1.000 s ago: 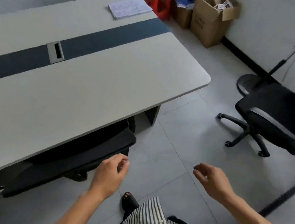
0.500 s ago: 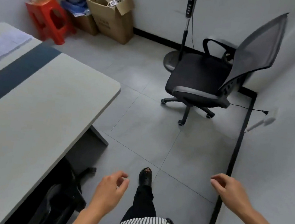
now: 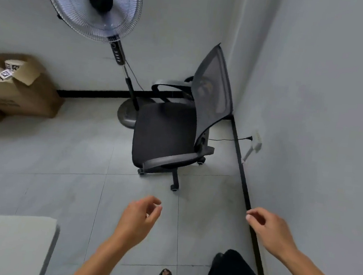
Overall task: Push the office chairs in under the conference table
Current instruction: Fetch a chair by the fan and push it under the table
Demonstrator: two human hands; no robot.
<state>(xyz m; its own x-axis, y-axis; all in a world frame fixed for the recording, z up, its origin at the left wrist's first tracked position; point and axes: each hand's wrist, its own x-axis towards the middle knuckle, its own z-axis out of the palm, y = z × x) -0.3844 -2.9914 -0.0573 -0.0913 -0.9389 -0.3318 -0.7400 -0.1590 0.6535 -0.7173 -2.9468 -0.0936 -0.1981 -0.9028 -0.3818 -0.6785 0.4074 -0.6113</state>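
Chair (image 3: 165,133) out in corner, well apart from table (image 3: 5,241).
L hand (image 3: 138,219) & R hand (image 3: 271,230) both free, fingers loosely curled, holding nothing; chair sits beside fan (image 3: 94,3), near wall.

Empty left hand (image 3: 138,217) & right hand (image 3: 271,232), office chair (image 3: 165,133) ahead.

Even, soft daylight; faint shadows beneath the black mesh office chair (image 3: 167,133). Wide-angle bending at edges; slight motion blur throughout.
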